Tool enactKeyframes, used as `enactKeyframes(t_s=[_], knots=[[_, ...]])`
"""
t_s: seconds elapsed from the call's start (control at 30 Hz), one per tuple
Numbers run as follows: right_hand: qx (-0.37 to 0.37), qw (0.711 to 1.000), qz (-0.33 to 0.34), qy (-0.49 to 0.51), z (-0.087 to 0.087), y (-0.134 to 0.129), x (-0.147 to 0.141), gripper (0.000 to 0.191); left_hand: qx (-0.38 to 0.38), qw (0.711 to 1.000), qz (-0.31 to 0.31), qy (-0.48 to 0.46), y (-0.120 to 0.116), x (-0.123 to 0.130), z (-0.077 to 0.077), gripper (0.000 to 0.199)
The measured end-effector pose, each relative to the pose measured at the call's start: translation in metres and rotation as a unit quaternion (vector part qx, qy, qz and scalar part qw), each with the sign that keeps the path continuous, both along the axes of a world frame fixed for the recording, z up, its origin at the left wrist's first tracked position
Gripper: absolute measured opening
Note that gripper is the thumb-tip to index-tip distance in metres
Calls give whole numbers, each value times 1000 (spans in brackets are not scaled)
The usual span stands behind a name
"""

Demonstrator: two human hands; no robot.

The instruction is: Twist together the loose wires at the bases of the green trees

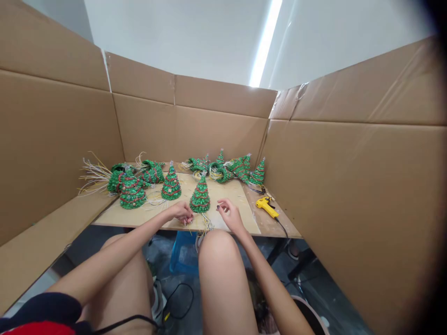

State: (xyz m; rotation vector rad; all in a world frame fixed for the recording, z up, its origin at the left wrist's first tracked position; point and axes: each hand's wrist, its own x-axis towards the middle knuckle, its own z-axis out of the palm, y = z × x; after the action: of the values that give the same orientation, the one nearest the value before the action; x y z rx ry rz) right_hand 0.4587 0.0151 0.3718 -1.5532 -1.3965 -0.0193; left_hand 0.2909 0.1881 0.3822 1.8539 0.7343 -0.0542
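Cardboard walls [146, 125] round a wood worktop [268, 223], yellow glue gun [267, 207] at R edge. Green bead tree [200, 195] stands upright just ahead of both hands, betw. them, slightly nearer L; thin wires [206, 223] trail from its base toward the near edge. L grip [182, 212] narrow, looks pinched on wires. R grip [230, 216] narrow on small dark bit [218, 208], can't tell what. More trees [171, 184] behind, some upright, some on sides.

The right hand [232, 216] could pass rightward along the near part of the worktop [226, 190] until the yellow glue gun [267, 207] stands in the way, while the beaded green tree [200, 195] blocks the far route and cardboard walls [349, 186] close both sides.
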Motion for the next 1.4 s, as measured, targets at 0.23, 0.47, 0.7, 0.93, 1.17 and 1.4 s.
enactKeyframes(t_s=[0.23,0.47,0.7,0.93,1.17,1.4], knots=[[-22,999,-11,26,-18,-18,11,19,28,999,-16,-36,3,1,10,10],[-82,994,73,-15,-28,8,-1,18,14,994,-24,-104,2,-10,8,24],[-120,984,113,-59,-41,22,-3,18,-60,985,-19,-161,-2,-13,-13,37],[-130,980,115,-93,-38,22,-5,11,-103,982,-40,-155,-10,0,-27,35],[-119,972,137,-153,-34,21,-8,12,-130,975,-38,-174,-14,0,-38,33],[-86,989,84,87,-38,24,-10,11,-158,973,-9,-170,-22,0,-39,27]])
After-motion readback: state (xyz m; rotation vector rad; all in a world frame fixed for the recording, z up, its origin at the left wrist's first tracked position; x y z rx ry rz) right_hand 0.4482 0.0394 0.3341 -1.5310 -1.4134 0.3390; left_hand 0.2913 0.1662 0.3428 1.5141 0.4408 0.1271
